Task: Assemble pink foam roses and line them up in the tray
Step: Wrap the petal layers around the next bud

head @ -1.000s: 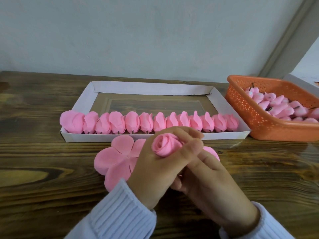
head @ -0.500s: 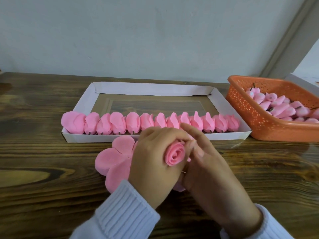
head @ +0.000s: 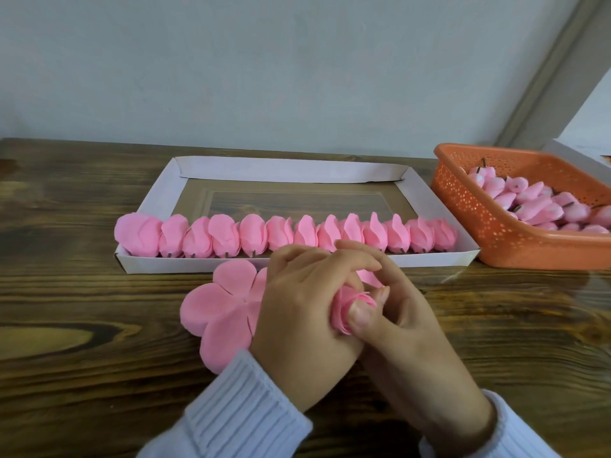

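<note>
While knuckles-up, left hand (head: 297,312) and right hand (head: 410,325) snug around rose (head: 339,312).

Soft even daylight is filling the scene — desk (head: 515,292) is glaring faintly at right, edges bowing, detail looking soft.

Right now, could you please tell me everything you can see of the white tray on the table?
The white tray is a shallow rectangle, apparently folded cardboard, with low walls and a floor that looks dark like the wood. It lies flat on the wooden table. One row of pink foam roses fills its near edge. The orange basket sits close by its right corner.
</note>
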Available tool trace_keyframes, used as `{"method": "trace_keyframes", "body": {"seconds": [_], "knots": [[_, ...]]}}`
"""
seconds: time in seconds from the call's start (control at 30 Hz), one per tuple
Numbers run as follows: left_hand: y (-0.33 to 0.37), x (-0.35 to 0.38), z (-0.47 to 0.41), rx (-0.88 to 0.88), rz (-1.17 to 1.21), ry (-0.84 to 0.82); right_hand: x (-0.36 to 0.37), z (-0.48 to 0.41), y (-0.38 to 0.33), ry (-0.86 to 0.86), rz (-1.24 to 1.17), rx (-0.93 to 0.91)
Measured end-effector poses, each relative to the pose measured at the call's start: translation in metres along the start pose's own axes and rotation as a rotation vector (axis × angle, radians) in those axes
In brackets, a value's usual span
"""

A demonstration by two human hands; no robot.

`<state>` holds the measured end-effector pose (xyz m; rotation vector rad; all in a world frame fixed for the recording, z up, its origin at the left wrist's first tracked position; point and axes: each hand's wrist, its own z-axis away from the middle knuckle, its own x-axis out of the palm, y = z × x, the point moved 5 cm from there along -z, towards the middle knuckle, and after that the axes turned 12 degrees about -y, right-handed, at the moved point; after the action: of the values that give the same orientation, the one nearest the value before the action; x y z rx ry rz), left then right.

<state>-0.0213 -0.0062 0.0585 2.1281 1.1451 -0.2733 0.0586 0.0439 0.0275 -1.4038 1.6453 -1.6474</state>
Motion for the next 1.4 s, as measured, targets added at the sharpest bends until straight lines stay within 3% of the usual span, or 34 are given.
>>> {"method": "trace_keyframes", "body": {"seconds": [0.37,0.57,0.73,0.97,1.17,1.4], "knots": [[0.003,0.001,-0.001,0.01,0.042,-0.023,0.0,-0.001,0.001,0.023,0.033,0.013],[-0.02,-0.004,0.0,-0.477,0.761,0.051,-0.002,-0.003,0.006,0.051,-0.101,0.04],[-0.027,0.006,0.0,-0.662,1.2,0.022,0.0,0.001,0.004,0.053,0.241,0.012],[-0.02,0.011,-0.002,-0.535,1.169,-0.127,0.002,0.002,-0.004,0.067,0.374,-0.112],[-0.011,0.017,0.003,-0.523,1.201,-0.383,0.002,0.004,-0.008,0.034,0.377,-0.15],[-0.011,0.013,0.002,-0.521,1.167,-0.348,0.001,0.0,0.004,-0.059,0.302,-0.045]]}}
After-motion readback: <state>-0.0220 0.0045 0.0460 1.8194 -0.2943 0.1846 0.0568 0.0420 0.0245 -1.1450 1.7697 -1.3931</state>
